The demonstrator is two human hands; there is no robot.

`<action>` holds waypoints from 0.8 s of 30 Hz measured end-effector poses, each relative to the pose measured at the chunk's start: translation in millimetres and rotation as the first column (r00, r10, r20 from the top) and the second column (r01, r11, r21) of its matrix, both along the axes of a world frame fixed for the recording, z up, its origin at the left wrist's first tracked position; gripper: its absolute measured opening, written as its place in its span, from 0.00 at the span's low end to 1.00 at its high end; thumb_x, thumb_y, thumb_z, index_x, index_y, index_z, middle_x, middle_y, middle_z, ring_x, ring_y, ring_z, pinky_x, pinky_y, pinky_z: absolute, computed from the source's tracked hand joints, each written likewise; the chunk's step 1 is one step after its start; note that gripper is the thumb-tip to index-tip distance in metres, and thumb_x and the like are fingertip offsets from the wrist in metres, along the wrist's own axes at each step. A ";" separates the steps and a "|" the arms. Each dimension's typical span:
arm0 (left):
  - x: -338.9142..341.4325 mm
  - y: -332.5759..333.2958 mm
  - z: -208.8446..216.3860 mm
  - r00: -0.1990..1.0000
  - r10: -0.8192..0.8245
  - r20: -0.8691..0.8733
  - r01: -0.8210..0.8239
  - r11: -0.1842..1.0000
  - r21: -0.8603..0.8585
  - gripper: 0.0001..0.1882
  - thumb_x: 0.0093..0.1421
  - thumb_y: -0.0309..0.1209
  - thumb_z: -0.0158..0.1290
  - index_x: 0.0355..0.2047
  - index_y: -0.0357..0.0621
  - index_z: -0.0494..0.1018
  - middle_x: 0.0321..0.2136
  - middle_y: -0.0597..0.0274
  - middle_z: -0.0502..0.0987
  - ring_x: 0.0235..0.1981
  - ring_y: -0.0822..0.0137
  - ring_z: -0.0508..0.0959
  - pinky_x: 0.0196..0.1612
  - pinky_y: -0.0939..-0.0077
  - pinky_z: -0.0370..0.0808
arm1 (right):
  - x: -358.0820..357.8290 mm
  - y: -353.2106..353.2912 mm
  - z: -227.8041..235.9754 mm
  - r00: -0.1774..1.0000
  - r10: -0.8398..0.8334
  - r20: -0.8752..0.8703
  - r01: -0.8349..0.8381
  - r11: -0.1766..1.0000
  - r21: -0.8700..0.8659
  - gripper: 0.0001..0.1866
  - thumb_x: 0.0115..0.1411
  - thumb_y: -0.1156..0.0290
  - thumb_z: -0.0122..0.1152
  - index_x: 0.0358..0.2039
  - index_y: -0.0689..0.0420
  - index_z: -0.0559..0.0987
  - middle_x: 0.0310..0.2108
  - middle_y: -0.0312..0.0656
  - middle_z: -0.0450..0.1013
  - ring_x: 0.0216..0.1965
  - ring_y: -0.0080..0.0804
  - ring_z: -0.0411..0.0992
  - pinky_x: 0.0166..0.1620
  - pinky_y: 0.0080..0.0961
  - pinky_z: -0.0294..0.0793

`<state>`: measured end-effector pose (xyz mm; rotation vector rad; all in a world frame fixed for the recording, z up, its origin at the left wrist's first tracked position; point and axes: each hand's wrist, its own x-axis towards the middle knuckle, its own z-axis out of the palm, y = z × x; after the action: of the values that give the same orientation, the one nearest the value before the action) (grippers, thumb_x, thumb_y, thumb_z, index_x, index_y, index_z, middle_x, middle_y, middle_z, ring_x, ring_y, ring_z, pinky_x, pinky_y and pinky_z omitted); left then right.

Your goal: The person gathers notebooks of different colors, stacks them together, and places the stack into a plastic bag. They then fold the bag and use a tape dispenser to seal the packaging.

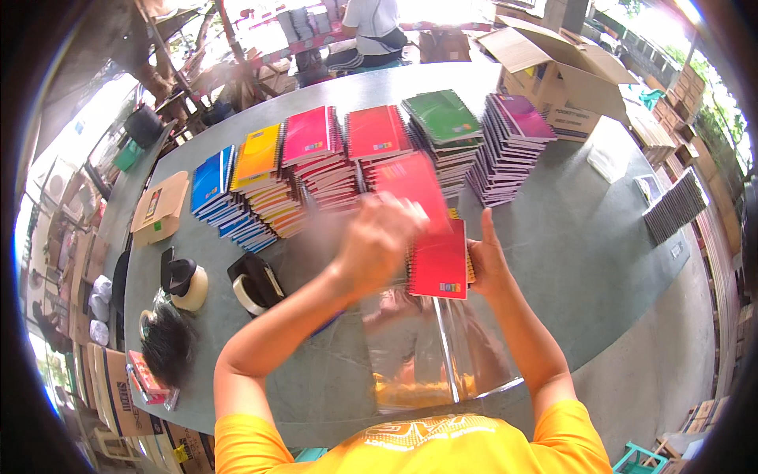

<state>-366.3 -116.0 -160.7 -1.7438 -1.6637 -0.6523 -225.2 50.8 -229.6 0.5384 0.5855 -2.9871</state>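
Note:
My right hand is closed round the right side of a small stack of spiral notebooks, thumb pointing up; a red notebook lies on top, and yellow edges show below it. Smeared by motion, my left hand grips another red notebook, which is also blurred and partly overlaps the held stack. Behind my hands stand stacks of spiral notebooks in a row: blue, yellow, pink, red, green and purple. Clear plastic film lies under my hands.
On the left are two tape dispensers, a black stringy bundle and a flat brown cardboard piece. An open carton stands at the back right, a dark stack at the right edge. A person sits beyond the table.

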 end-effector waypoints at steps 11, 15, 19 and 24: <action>-163.9 -35.7 15.9 0.867 0.492 0.080 -0.487 0.870 -0.079 0.15 0.55 0.34 0.52 0.42 0.43 0.73 0.37 0.57 0.76 0.39 0.58 0.74 0.44 0.62 0.66 | 0.5 -12.1 -7.6 1.000 -0.006 -0.003 0.006 0.996 0.093 0.20 0.50 0.72 0.60 0.45 0.62 0.71 0.42 0.47 0.73 0.42 0.38 0.74 0.46 0.38 0.75; -59.0 -19.0 44.8 0.899 0.439 0.000 -0.437 0.896 0.081 0.06 0.54 0.32 0.52 0.28 0.44 0.73 0.24 0.59 0.74 0.31 0.60 0.73 0.37 0.65 0.68 | -3.8 -8.3 6.4 0.990 -0.138 0.028 0.137 0.990 0.044 0.20 0.51 0.69 0.59 0.44 0.62 0.71 0.41 0.47 0.73 0.41 0.37 0.74 0.45 0.37 0.75; 31.9 6.6 20.9 0.996 -0.040 0.085 0.062 0.959 -0.277 0.05 0.49 0.31 0.56 0.22 0.45 0.73 0.19 0.59 0.72 0.25 0.61 0.73 0.32 0.65 0.69 | -1.8 -11.1 -5.9 0.994 -0.108 -0.021 0.110 0.990 0.091 0.20 0.53 0.64 0.58 0.43 0.62 0.72 0.37 0.45 0.75 0.35 0.34 0.76 0.40 0.32 0.78; -33.6 98.8 42.2 0.990 0.136 0.035 -0.127 0.973 -0.192 0.22 0.48 0.23 0.54 0.46 0.44 0.70 0.49 0.57 0.71 0.52 0.55 0.67 0.52 0.62 0.64 | 23.2 0.2 -18.4 0.997 -0.035 0.066 0.016 0.963 0.268 0.20 0.49 0.66 0.65 0.41 0.61 0.73 0.33 0.42 0.76 0.30 0.28 0.77 0.33 0.26 0.79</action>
<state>-399.9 -17.2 -118.5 -1.7407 -1.9104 -0.4919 -201.9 51.0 -248.0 0.6682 0.9913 -2.9148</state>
